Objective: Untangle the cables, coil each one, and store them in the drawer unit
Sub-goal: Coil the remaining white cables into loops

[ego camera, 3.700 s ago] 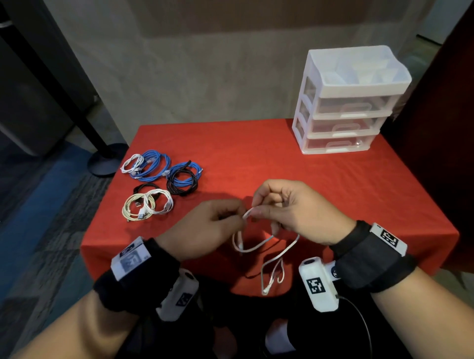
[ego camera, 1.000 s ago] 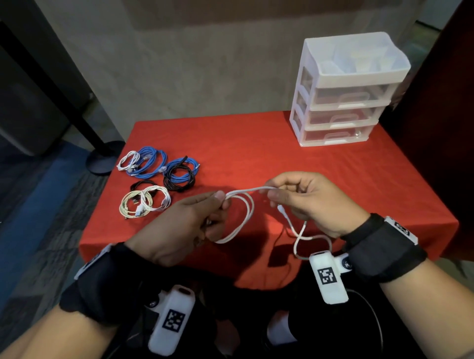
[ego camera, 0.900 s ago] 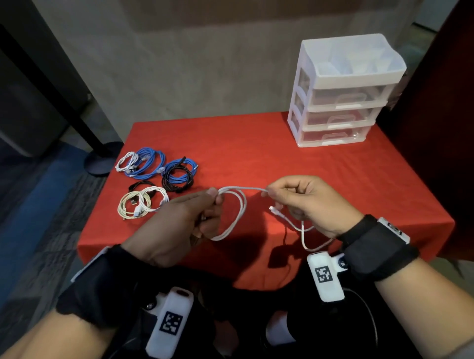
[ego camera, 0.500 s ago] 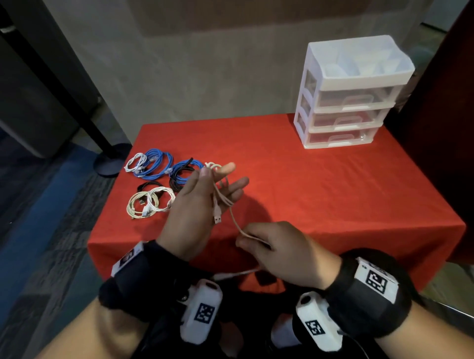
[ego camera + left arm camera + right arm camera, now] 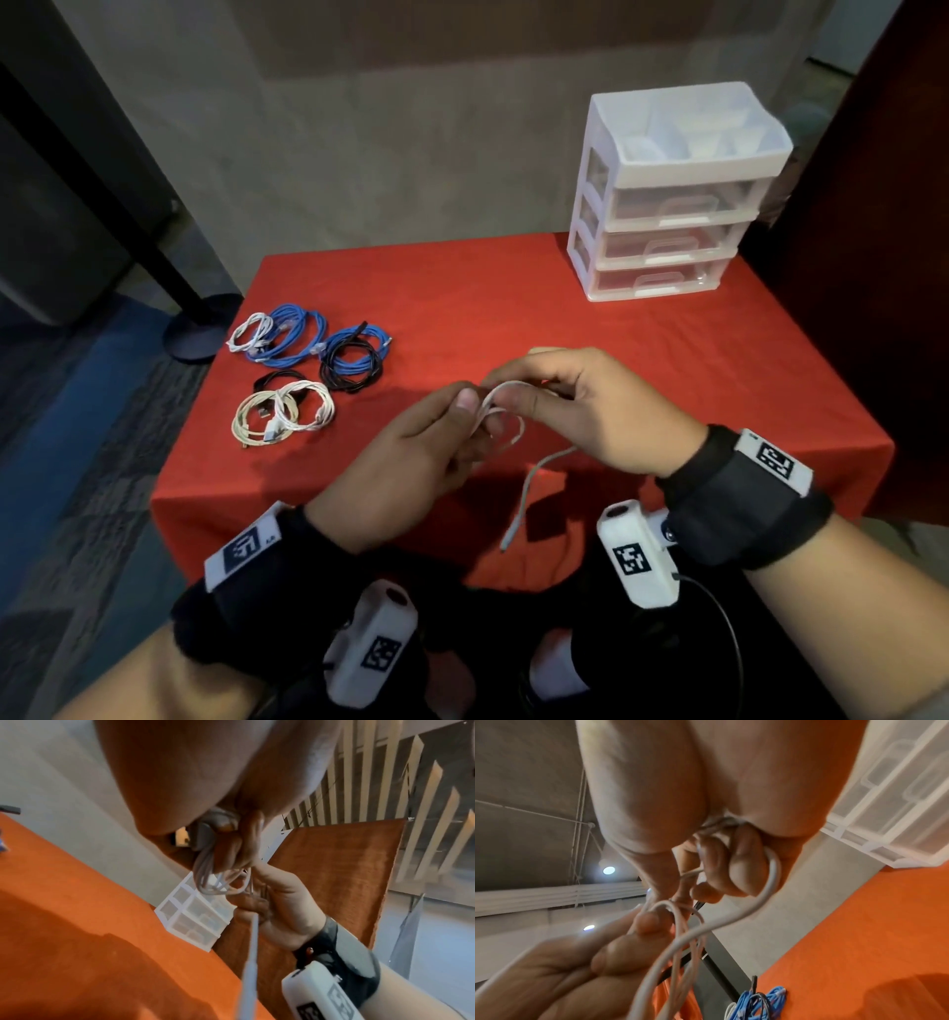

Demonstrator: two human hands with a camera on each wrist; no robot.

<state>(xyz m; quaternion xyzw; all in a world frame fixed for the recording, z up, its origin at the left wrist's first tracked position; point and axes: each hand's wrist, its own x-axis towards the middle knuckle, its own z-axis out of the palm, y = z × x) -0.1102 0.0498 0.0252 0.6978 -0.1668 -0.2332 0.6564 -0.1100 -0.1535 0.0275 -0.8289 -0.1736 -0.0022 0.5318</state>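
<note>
Both hands are gripping one white cable (image 5: 506, 429) above the red tabletop (image 5: 513, 318).

The left hand (image 5: 411, 452) is pinching the small loops; the right hand (image 5: 590, 406) fingers (image 5: 741, 866) are curling round the strand, its free end hanging down. Coiled cables (image 5: 308, 375) are lying far left; the drawer unit (image 5: 667, 205) is standing far right.

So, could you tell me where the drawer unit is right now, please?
In the head view the drawer unit stands at the table's far right corner, opposite the coiled cables at the left edge.

Coiled cables (image 5: 303, 377) lie left on the table (image 5: 462, 308) — drawer unit (image 5: 667, 205) at its far right corner.
</note>
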